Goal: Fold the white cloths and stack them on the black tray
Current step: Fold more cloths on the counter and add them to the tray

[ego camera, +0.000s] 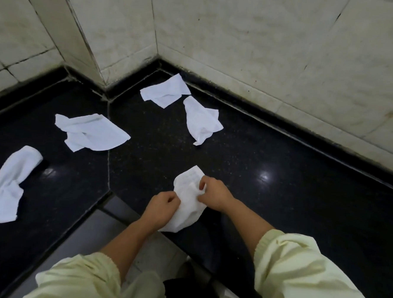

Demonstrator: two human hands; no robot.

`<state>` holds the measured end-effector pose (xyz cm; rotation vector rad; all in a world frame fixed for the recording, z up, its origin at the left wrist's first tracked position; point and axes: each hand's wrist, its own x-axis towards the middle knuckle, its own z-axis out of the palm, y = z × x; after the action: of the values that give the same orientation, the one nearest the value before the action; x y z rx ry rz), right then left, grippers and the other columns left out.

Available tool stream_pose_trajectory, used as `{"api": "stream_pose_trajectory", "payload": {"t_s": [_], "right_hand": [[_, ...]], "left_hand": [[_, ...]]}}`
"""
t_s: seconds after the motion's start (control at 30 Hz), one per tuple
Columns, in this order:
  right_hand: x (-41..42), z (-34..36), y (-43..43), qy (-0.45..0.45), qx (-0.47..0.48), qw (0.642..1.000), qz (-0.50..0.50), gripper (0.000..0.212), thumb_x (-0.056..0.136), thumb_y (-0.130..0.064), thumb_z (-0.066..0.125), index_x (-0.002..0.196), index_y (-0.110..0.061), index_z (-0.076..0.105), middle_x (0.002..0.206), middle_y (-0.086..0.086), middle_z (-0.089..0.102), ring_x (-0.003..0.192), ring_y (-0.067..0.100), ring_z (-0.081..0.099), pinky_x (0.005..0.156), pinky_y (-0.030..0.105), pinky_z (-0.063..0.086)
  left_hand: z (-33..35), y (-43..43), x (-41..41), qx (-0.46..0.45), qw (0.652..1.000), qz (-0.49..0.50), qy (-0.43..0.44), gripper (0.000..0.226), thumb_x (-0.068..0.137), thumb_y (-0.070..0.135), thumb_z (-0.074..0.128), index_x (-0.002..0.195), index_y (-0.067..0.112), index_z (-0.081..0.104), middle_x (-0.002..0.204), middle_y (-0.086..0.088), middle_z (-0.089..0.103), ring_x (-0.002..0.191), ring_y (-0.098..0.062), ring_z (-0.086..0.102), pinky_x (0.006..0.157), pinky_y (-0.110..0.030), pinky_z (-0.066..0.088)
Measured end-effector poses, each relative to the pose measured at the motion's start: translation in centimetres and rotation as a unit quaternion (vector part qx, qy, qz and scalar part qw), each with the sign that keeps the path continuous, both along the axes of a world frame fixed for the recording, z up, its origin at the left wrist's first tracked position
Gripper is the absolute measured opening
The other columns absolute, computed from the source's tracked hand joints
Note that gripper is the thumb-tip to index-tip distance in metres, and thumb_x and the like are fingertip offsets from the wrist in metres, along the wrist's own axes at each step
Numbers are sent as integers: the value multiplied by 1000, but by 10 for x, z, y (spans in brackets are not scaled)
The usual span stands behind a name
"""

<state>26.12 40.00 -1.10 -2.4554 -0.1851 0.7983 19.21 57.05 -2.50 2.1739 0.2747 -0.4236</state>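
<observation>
Grip: left hand (162, 202) and right hand (214, 192) both pinch the crumpled white cloth (188, 200) over the counter's (279, 197) front edge.
Advice: find two corners, pull taut, lay flat, then fold.

Five white cloths (90, 131), all rumpled, unfolded. Four lie scattered on the black counter (269, 156); the fifth cloth (188, 201) is held bunched nearest.
</observation>
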Motion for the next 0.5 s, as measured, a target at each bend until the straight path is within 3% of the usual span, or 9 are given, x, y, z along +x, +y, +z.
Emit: {"api": "stream_pose_trajectory", "payload": {"t_s": [0.1,0.23,0.37,0.43,0.5], "right_hand": [[6,14,-28,6,75,993,-86,16,76,-9,68,79,-19,56,78,-6,54,73,11,53,57,20,40],[5,39,-69,5,171,969,-178,35,71,-2,73,61,-19,44,62,-6,43,60,10,40,58,23,36],[3,68,-117,-4,228,942,-245,38,68,1,75,60,-18,43,60,-5,41,57,9,37,53,21,29],[1,81,-142,11,273,923,-271,33,68,4,73,67,-15,47,62,-1,44,55,10,40,48,21,27],[0,91,-161,37,327,902,-280,26,68,8,71,79,-11,57,68,5,51,58,14,43,48,23,25]], "left_hand": [[8,-9,10,-10,1000,-7,-16,30,92,19,47,63,12,42,63,-3,43,61,-14,40,59,-32,32],[29,-30,28,-20,998,-46,-39,37,79,40,55,64,7,50,60,2,46,58,-10,44,57,-30,35],[67,-66,54,-42,987,-155,-19,40,75,48,74,64,12,61,58,9,49,57,-3,48,57,-18,36],[84,-82,65,-46,974,-223,1,41,70,46,79,67,8,65,61,4,51,60,-7,50,60,-25,38],[98,-93,75,-44,965,-258,-8,49,69,43,81,57,5,53,57,1,43,56,-11,42,58,-29,32]]}}
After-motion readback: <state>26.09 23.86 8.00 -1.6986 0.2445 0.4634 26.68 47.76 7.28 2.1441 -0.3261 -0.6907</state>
